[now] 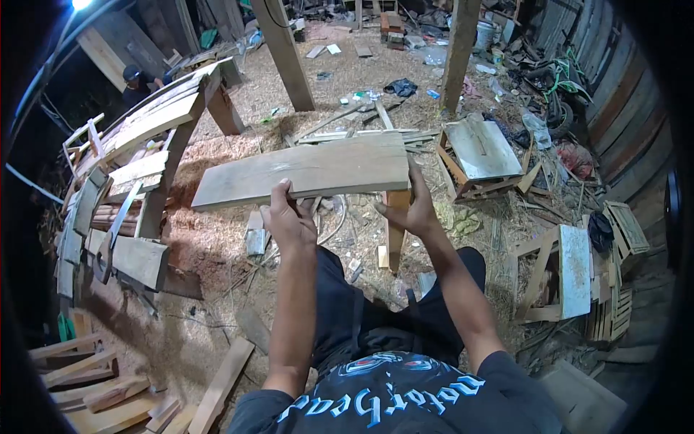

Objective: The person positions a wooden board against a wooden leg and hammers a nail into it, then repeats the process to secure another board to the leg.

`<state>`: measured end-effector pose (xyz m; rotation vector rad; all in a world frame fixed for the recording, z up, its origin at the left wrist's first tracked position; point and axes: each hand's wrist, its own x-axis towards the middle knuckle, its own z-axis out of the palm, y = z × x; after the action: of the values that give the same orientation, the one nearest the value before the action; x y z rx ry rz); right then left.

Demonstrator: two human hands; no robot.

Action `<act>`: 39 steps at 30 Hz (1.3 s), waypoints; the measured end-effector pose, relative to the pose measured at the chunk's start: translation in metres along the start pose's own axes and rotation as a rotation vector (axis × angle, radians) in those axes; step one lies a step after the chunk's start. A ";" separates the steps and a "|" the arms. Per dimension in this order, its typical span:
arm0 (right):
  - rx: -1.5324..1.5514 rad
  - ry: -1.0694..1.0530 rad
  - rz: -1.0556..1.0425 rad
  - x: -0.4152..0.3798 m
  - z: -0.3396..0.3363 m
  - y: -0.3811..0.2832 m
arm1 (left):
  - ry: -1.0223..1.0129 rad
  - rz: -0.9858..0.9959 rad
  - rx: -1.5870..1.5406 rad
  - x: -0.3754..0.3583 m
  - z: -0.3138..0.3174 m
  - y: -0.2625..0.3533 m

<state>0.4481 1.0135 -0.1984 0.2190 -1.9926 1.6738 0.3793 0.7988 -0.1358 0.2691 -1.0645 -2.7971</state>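
Observation:
A wide wooden plank [311, 165] is held up level in front of me, above the ground. My left hand [290, 217] grips its near edge, thumb on the top face and fingers underneath. At the plank's right end, my right hand [416, 206] holds the corner, with some of its fingers hidden behind the wood. Just below that end stands a narrow upright piece of wood [394, 231]. To the left, a handsaw [119, 228] leans on the workbench [134, 259], its handle low and its blade pointing up.
Sawdust and scraps cover the floor [217, 286]. Two wooden posts [284, 58] [459, 54] rise ahead. Box-like wooden frames [483, 148] [571, 271] stand at the right. Cut boards [101, 394] lie at lower left. Another person [137, 85] is behind the bench.

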 end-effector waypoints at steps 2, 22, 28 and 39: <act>-0.015 0.065 -0.057 0.000 0.007 0.005 | 0.055 0.030 0.074 -0.007 0.012 0.008; -0.102 0.172 -0.177 0.000 0.015 -0.008 | -0.083 0.083 0.004 0.013 0.004 0.005; -0.101 0.147 -0.120 -0.007 0.005 -0.020 | -0.054 0.074 0.026 0.017 0.006 -0.004; -0.092 0.123 -0.125 -0.010 0.000 -0.015 | -0.101 0.047 0.055 0.014 0.007 -0.009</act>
<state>0.4631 1.0081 -0.1898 0.1983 -1.9193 1.4783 0.3639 0.8069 -0.1385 0.1076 -1.1553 -2.7691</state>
